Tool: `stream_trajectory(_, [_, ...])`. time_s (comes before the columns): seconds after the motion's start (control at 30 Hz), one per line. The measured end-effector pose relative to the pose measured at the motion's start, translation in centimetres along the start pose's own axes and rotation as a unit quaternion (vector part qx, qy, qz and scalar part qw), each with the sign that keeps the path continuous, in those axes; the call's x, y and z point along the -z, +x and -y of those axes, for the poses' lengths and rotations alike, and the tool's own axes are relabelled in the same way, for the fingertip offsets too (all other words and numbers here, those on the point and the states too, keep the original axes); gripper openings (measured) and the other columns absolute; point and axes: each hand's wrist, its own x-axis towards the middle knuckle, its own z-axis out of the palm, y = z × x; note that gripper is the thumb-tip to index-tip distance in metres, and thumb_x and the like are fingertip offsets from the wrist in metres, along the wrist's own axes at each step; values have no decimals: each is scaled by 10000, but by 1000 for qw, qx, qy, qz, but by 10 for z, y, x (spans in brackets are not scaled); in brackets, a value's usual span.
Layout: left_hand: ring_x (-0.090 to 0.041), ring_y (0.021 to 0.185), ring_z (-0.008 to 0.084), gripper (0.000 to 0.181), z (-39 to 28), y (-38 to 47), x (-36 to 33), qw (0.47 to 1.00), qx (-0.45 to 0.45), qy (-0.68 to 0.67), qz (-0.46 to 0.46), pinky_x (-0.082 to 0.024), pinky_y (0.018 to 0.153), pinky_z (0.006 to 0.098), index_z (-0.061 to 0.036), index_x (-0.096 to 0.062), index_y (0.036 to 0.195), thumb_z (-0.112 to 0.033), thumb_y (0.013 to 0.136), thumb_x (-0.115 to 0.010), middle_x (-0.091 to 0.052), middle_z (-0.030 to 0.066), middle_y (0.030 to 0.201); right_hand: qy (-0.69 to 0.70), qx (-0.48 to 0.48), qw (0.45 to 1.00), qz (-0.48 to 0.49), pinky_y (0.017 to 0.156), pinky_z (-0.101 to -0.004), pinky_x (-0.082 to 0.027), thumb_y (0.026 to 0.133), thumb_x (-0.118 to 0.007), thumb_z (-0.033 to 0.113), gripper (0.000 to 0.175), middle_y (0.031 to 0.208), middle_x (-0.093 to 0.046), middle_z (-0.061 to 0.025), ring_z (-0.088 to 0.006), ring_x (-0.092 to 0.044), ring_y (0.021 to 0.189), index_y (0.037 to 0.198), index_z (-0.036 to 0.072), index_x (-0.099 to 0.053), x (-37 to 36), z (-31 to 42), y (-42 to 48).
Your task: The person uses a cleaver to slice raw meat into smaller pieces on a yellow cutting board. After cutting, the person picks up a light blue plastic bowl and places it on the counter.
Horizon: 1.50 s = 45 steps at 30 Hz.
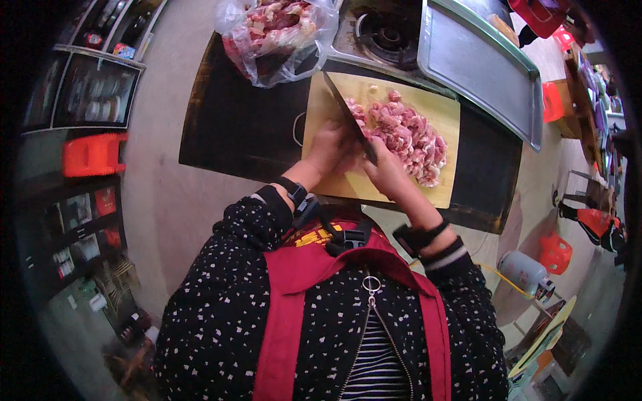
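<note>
A wooden cutting board (pixel 346 188) lies on a black tabletop. Its right half bears a heap of cut raw meat (pixel 406 135), and smaller pieces lie close to the blade. My right hand (pixel 388 168) grips the handle of a kitchen knife (pixel 346 110), whose dark blade slants to the upper left above the board. Left of the blade, my left hand (pixel 331 145) is low over the board. Its fingers are blurred and partly hidden, so whether they hold meat cannot be told.
An open clear plastic bag (pixel 301 55) of raw meat stands beyond the board's upper left corner. Behind the board is a gas burner (pixel 386 35), with a large metal tray (pixel 481 60) to its right. A gas cylinder (pixel 524 270) stands on the floor at right.
</note>
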Motion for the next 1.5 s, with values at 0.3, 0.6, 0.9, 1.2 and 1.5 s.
stream_trajectory(0.3, [-633, 1232, 356, 324, -27, -1, 24, 995, -17, 48, -90, -517, 1061, 435, -95, -737, 1200, -199, 897, -785, -696, 129, 1294, 6, -69, 998, -6, 827, -549, -526, 925, -647, 149, 331, 1009, -678, -310, -525, -659, 990, 1218, 22, -560, 29, -16, -42])
stream_trajectory(0.6, [-684, 1064, 342, 213, -17, -7, 29, 996, 84, -5, -34, -560, 948, 429, -72, -722, 1091, -155, 904, -782, -700, 133, 1100, -49, 52, 997, -13, 760, -551, -527, 929, -631, 125, 336, 910, -664, -306, -545, -649, 866, 1217, 24, -491, 23, -4, -69])
stream_trajectory(0.9, [-672, 1006, 378, 209, 5, -8, 15, 999, 42, -10, -23, -552, 882, 441, -61, -722, 1055, -110, 856, -768, -704, 161, 1062, -116, 244, 941, -205, 525, -436, -544, 934, -606, 101, 581, 811, -648, -196, -321, -657, 554, 1487, 45, -438, -24, -8, 15])
stream_trajectory(1.2, [-701, 1083, 355, 217, -10, -7, 38, 997, 27, -46, -57, -578, 918, 392, -50, -733, 1105, -189, 941, -765, -703, 162, 1177, -4, -50, 998, -31, 820, -548, -522, 919, -630, 136, 353, 982, -676, -306, -516, -671, 978, 1245, 36, -540, 23, -12, -45])
stream_trajectory(1.5, [-673, 1017, 393, 220, -7, -14, 25, 998, 34, 47, -12, -558, 891, 421, -34, -639, 1111, -110, 921, -720, -656, 185, 1050, -1, -41, 998, 46, 894, -564, -493, 913, -646, 116, 428, 1107, -620, -355, -552, -605, 1054, 1303, 17, -502, 9, -9, -77])
